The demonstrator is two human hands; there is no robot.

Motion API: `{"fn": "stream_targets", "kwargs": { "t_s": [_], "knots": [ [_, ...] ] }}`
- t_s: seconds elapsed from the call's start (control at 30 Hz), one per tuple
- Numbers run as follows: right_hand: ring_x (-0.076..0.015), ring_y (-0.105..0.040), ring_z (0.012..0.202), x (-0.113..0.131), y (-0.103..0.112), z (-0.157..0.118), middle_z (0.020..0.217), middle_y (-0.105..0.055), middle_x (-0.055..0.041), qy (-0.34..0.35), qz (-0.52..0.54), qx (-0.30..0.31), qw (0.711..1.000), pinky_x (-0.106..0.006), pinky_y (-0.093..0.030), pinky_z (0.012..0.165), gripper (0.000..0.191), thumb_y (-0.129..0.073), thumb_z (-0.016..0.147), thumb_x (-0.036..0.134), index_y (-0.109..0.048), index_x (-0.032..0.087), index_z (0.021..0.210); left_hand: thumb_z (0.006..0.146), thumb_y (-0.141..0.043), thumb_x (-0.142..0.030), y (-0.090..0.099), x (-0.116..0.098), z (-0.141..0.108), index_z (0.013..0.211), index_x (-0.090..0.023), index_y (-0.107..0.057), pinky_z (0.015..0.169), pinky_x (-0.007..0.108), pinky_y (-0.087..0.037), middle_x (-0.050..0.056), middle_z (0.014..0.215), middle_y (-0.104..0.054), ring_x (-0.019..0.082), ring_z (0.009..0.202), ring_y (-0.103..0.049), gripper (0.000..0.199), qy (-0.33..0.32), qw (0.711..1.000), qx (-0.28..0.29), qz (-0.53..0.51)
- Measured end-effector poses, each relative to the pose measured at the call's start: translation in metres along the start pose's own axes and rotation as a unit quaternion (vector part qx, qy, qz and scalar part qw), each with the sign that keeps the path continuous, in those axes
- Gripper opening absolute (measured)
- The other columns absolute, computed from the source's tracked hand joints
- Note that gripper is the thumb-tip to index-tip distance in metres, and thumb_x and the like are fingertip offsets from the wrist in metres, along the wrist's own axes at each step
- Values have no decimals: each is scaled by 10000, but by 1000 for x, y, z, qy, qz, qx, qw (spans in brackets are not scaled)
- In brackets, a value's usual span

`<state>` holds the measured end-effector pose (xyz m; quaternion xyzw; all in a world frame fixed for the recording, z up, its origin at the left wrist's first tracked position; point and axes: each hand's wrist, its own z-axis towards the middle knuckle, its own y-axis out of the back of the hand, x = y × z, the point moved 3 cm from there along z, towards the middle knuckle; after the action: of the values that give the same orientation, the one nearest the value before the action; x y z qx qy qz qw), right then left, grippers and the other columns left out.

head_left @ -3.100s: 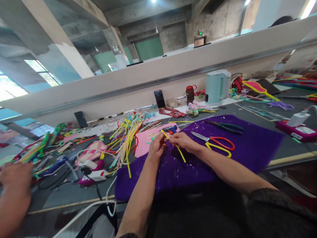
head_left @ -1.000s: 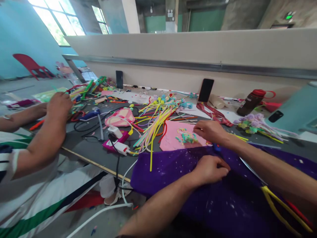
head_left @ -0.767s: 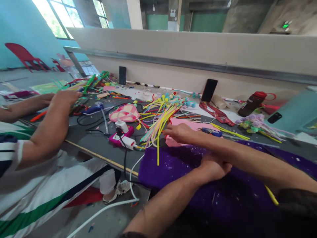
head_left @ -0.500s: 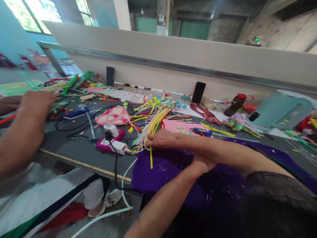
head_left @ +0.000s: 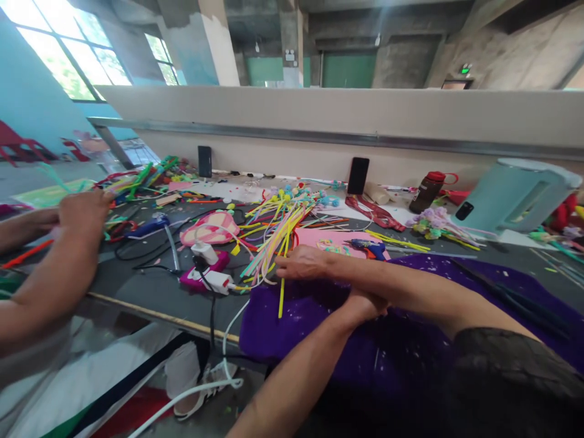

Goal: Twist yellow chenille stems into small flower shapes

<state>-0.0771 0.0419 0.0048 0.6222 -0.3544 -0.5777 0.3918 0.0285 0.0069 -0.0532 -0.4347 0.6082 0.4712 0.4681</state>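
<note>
Kettle (head_left: 502,198): smooth plastic. Cloth (head_left: 278,325): soft, matt, white-flecked. Rail (head_left: 274,134): dull metal. 2 phones (head_left: 358,176) (head_left: 205,161): dark, smooth. Stems (head_left: 274,243): fuzzy.

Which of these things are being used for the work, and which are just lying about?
At the hands:
Right hand: at a bundle of thin yellow and pastel craft stems
Left hand: over the purple cloth, partly hidden
Nearby: blue glue gun, flat pink sheet

Lying about:
Pale teal kettle
Brown bottle with red lid
Black phone nearer the bottle
Magenta power strip
</note>
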Motion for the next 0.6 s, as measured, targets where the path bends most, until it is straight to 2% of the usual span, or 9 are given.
{"fn": "stream_targets", "kwargs": {
  "t_s": [0.1,0.17,0.27,0.33,0.4,0.47,0.53,0.6],
  "knots": [
    [-110,-526,653,-10,18,-29,1016,-536,-54,-55,-1,-51,997,-231,-344,492,214,-302,875,125,-469,183,995,593,-531,-81,-1,-6,1,424,-168,-509,383,220,-310,-34,356,-440,80,339,-382,191,-5,999,46,20],
    [-123,-530,671,-15,29,-54,929,-559,-51,-106,9,-80,991,-231,-346,495,197,-323,866,137,-493,169,959,611,-516,-92,2,-10,1,479,-160,-530,385,214,-324,-21,432,-501,80,358,-415,149,-16,998,61,5],
    [-131,-553,743,-16,41,-94,938,-577,-58,-205,47,-168,963,-229,-390,551,206,-378,835,118,-509,160,989,636,-521,-136,9,-13,-1,552,-136,-570,386,223,-322,15,499,-545,89,375,-434,97,-40,996,60,-54],
    [-130,-568,800,-10,44,-121,980,-580,-66,-263,82,-259,926,-224,-423,601,214,-425,828,146,-509,170,1023,638,-538,-161,16,-15,-1,581,-122,-589,383,221,-292,20,479,-529,86,376,-418,86,-54,991,34,-120],
    [-116,-579,787,-2,42,-145,944,-594,-57,-315,99,-354,875,-216,-447,638,188,-452,820,150,-532,189,986,642,-562,-199,23,-17,1,576,-124,-576,377,210,-255,2,449,-492,70,367,-384,101,-51,976,-3,-210],
    [-127,-589,821,7,35,-163,922,-604,-57,-340,96,-402,844,-231,-465,691,188,-483,800,143,-553,202,965,670,-558,-281,30,-17,5,573,-133,-545,376,197,-242,-14,456,-474,57,363,-371,178,-29,954,-40,-297],
    [-136,-601,823,17,27,-175,902,-617,-56,-349,89,-416,835,-234,-478,690,198,-510,783,151,-567,210,963,696,-539,-364,36,-17,9,628,-137,-550,393,186,-275,-13,508,-504,57,385,-413,237,1,927,-68,-370],
    [-138,-610,822,25,20,-181,935,-624,-61,-340,82,-395,850,-228,-486,670,216,-509,786,162,-570,214,986,700,-536,-442,40,-15,13,697,-134,-578,406,181,-299,-3,550,-539,64,412,-461,311,39,898,-75,-432]
  ]
}}
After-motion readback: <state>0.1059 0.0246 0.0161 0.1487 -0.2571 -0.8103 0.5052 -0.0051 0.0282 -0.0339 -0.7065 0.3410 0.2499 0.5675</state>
